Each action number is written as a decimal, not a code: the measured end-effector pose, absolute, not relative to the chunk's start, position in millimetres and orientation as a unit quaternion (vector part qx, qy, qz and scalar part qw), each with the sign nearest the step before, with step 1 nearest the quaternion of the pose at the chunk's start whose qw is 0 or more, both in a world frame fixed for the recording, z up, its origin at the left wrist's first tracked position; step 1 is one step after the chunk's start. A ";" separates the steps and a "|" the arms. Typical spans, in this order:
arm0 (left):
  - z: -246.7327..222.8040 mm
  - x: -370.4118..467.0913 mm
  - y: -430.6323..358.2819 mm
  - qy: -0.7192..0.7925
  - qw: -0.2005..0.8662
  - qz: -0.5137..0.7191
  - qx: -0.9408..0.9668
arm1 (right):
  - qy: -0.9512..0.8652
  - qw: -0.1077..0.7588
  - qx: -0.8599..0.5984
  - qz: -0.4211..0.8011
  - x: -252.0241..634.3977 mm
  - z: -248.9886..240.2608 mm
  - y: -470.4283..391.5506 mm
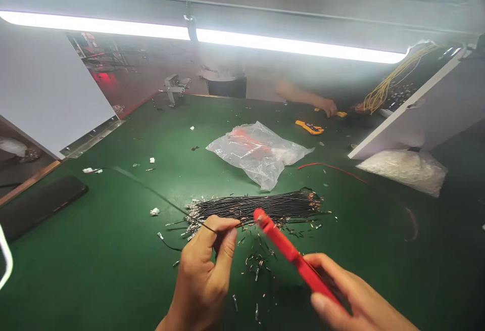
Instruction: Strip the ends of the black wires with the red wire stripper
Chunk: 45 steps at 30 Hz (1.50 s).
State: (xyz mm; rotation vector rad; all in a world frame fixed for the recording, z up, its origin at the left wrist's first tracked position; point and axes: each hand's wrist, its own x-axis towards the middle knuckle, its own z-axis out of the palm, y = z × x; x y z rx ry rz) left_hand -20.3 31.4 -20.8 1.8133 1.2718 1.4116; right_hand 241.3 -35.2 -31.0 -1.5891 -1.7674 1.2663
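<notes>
carefully: left hand (204, 265) pinches a black wire (170, 201), fingertips closed; right hand (352, 295) has fingers part-curled round a red tool (291, 252), its head by the wire, over the dark bundle (257, 204); loose pinch could let wire slip, tool biting off-mark

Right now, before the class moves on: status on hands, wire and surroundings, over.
Left hand pinching black wire. Right hand gripping red tool. Wire bundle close beyond, plastic bag behind it.
</notes>
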 end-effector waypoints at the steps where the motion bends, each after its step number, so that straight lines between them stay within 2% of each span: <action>1: -19.6 -20.9 32.4 0.459 0.225 0.525 0.680 | -0.577 0.283 -0.537 0.546 240.0 -31.6 -29.4; 3: -18.9 -21.0 34.2 0.444 0.189 0.526 0.701 | -0.430 0.374 -0.431 0.700 230.2 -37.2 -19.6; 5: -19.6 -20.3 35.2 0.435 0.180 0.513 0.718 | -0.331 0.416 -0.330 0.780 214.1 -46.0 -15.0; 8: -20.6 -18.3 33.6 0.432 0.186 0.494 0.731 | -0.280 0.425 -0.279 0.814 190.3 -57.8 -18.4; 12: -17.0 -15.2 27.9 0.438 0.197 0.472 0.739 | -0.266 0.430 -0.308 0.806 175.7 -63.7 -29.8; 17: -6.9 -13.2 24.9 0.470 0.342 0.423 0.695 | -0.338 0.397 -0.303 0.798 175.2 -71.8 -34.4; 21: 2.7 -12.6 23.3 0.506 0.481 0.394 0.597 | -0.300 0.403 -0.273 0.820 174.5 -80.9 -32.0; 29: 10.0 -9.1 17.5 0.511 0.590 0.392 0.487 | -0.185 0.312 -0.223 0.905 168.7 -61.3 -27.3; 37: -4.4 -4.5 11.7 0.516 0.516 0.427 0.534 | -0.214 0.300 -0.200 0.908 162.5 -57.3 -23.0; 45: -51.2 9.4 -2.2 0.465 0.296 0.492 0.674 | -0.193 0.479 -0.263 0.815 162.6 -54.2 -26.2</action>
